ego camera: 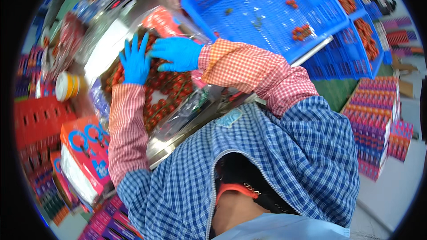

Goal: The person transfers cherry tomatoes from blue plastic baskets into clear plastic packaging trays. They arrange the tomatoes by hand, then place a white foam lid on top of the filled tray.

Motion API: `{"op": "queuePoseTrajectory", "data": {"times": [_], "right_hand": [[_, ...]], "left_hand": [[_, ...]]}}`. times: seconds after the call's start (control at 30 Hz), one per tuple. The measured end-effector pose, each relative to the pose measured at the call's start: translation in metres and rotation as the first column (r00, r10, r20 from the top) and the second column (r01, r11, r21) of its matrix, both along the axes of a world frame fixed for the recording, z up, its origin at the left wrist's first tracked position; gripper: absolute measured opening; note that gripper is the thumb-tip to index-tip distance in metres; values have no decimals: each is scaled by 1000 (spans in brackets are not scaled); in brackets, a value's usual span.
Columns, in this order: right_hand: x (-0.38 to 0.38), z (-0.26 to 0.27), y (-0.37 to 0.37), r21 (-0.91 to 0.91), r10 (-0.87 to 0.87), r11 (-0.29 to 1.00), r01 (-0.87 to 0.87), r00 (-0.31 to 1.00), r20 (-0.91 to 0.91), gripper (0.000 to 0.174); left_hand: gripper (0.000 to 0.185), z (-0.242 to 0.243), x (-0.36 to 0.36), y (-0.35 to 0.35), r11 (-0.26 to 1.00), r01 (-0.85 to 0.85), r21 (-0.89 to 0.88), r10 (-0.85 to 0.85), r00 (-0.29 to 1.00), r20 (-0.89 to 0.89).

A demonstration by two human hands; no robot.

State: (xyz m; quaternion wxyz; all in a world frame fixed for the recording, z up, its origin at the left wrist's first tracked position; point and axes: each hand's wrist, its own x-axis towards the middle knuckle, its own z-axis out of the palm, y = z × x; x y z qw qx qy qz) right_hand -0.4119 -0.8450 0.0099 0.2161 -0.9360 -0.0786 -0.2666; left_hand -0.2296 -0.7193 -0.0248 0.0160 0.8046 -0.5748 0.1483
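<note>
Both my hands wear blue gloves and rest over a box of cherry tomatoes on the vine in front of me. My left hand lies flat with its fingers spread on the tomatoes at the box's far left part. Beside it, my right hand reaches in from the right, its fingertips close to the left hand and touching the tomatoes; the thumb stands apart from the fingers. Clear plastic film lies along the near edge of the box. Whether small stems are under the fingers is hidden.
A large blue plastic crate with a few tomato clusters stands at the upper right, beside more crates of tomatoes. A scale with a red display is at the upper left. A white-and-yellow tape roll and printed cartons stand left.
</note>
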Motion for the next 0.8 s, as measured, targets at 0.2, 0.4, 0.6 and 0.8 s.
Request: {"op": "queuePoseTrajectory", "data": {"times": [0.2,0.4,0.6,0.8], "right_hand": [[-148,-15,-158,-280,-908,416,865,414,-66,59],[-220,-93,-189,-525,-790,559,641,221,-571,68],[-189,-93,-175,-488,-763,645,589,450,-465,78],[-201,-47,-205,-132,-489,625,769,254,-834,90]], "left_hand": [[66,13,13,39,964,39,-262,-103,967,-234],[49,53,-22,5,786,176,-592,-535,675,-509],[39,52,-112,-87,697,428,-575,-701,573,-424],[37,-3,-149,-117,948,235,-212,-283,332,-900]]}}
